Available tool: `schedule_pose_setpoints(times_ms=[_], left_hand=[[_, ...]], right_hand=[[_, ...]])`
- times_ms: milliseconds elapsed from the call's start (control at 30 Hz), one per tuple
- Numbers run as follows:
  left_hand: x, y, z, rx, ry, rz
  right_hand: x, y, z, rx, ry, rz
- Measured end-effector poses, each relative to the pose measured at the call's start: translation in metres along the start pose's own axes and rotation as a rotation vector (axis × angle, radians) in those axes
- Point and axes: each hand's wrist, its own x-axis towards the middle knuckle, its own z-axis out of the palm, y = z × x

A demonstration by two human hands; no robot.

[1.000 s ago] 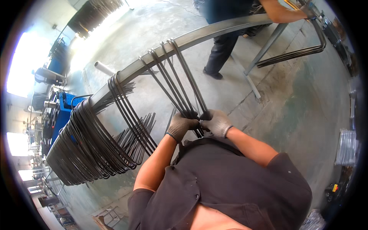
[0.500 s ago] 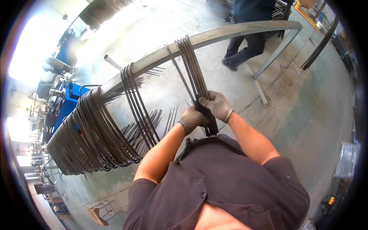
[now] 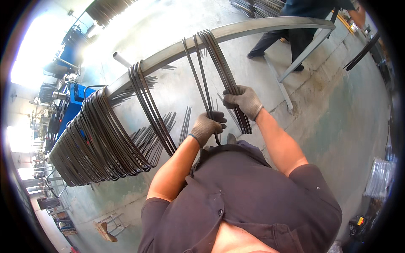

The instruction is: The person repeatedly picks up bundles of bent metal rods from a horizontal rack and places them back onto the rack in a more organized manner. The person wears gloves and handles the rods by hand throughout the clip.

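- A workshop is seen from above, with a grey steel rail [image 3: 177, 50] crossing the concrete floor [image 3: 346, 122] and bent dark metal rods hung over it in groups.
- The left hand [image 3: 206, 126], in a grey knit glove, is clenched around one or two separated rods [image 3: 198, 71] below the rail.
- The right hand [image 3: 244, 101], also gloved, is closed around a thicker rod bundle [image 3: 219, 59] just beside them; both sets hang from the rail and run down past the dark shirt.
- A smaller group [image 3: 147, 101] hangs further left, and a large mass of rods [image 3: 97, 143] is draped beyond it, near a blue machine [image 3: 71, 97].
- Another person's legs [image 3: 291, 38] stand by the rail's far end.
- Judged risk: the separated rods lie close against the bundle — hooked ends could catch as they are drawn apart, dragging neighbours off the rail.
- A slipping glove grip could let rods slide to the floor — or towards the body.
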Motion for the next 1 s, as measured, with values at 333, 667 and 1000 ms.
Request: schedule_pose_setpoints(times_ms=[333,667,1000], left_hand=[[0.009,0.003,0.020,0.370,0.002,0.051],[-0.027,-0.030,-0.007,0.039,0.282,0.083],[-0.029,-0.036,-0.020,-0.205,0.313,0.052]], right_hand=[[0.002,0.018,0.023,-0.054,-0.063,0.000],[0.013,0.011,0.019,-0.364,0.084,-0.108],[-0.008,0.000,-0.020,-0.105,0.060,-0.006]])
